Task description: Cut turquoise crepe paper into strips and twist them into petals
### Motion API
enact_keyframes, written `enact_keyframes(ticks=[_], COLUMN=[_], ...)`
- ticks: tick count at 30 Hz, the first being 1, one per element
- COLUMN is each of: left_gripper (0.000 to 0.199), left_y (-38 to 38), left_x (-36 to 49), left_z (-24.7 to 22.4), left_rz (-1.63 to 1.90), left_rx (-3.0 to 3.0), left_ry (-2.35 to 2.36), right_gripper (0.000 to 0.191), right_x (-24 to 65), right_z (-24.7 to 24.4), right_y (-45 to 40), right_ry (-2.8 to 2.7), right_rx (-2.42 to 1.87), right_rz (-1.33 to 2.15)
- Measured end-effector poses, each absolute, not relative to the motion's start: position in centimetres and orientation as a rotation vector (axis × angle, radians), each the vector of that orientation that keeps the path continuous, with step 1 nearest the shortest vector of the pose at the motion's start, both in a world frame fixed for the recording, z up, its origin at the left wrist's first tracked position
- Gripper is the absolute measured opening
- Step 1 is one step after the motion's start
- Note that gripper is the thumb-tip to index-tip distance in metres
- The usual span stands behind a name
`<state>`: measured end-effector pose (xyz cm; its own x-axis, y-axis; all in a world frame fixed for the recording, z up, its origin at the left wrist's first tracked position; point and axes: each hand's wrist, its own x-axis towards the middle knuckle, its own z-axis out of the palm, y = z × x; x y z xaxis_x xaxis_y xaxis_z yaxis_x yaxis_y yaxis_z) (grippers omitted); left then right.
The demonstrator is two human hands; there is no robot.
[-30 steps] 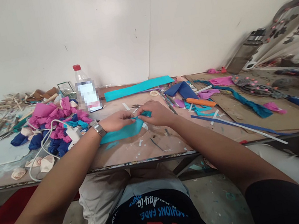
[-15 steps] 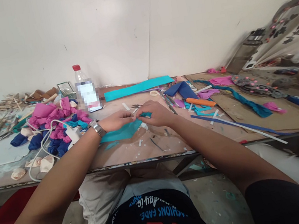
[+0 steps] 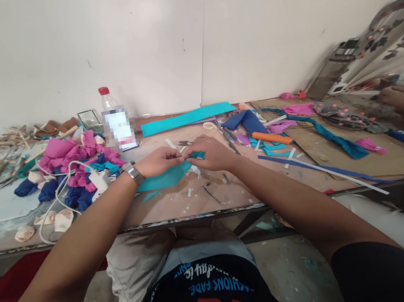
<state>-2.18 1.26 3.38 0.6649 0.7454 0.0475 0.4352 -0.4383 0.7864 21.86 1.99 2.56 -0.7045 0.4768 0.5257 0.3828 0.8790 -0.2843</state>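
Note:
Fingers of my left hand (image 3: 160, 161) pinch a turquoise strip (image 3: 165, 177) that hangs below them, over the brown work surface. My right hand (image 3: 208, 154) meets it fingertip to fingertip and pinches the right end of the same strip; a bit of turquoise shows between its fingers. Behind the hands lies a second, flat turquoise strip (image 3: 188, 117). Small pliers (image 3: 185, 143) lie just behind my fingertips, partly hidden.
Pink and blue fabric flowers (image 3: 66, 156) and a white cable adapter (image 3: 99, 179) are at left. A phone (image 3: 120, 129) leans on a bottle (image 3: 105, 97). An orange-handled tool (image 3: 272, 137) and fabric scraps lie right. Another person's hand (image 3: 398, 98) is at far right.
My two hands hold nearly the same place and grip on the strip. At the far right, the other person's hand has moved left and more of it shows.

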Motion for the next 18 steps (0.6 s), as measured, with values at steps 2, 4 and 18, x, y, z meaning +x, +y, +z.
enact_keyframes(ticks=[2,4,18], left_gripper=[0.039,0.038,0.032], left_y=[1.28,1.29,0.42], left_x=[-2.10,-2.01,-1.59], left_z=[3.25,3.13,3.18], left_rz=[0.516,0.541,0.802], left_rx=[2.096,2.093,2.234], left_ry=[0.897,0.891,1.011], right_gripper=[0.015,0.016,0.020], right_x=[21.85,21.84,21.71], right_z=[2.52,2.50,2.85], right_y=[2.04,2.07,1.79], right_ry=[-2.445,-2.453,-2.421], right_rx=[-0.624,-0.634,-0.737], right_rz=[0.195,0.184,0.085])
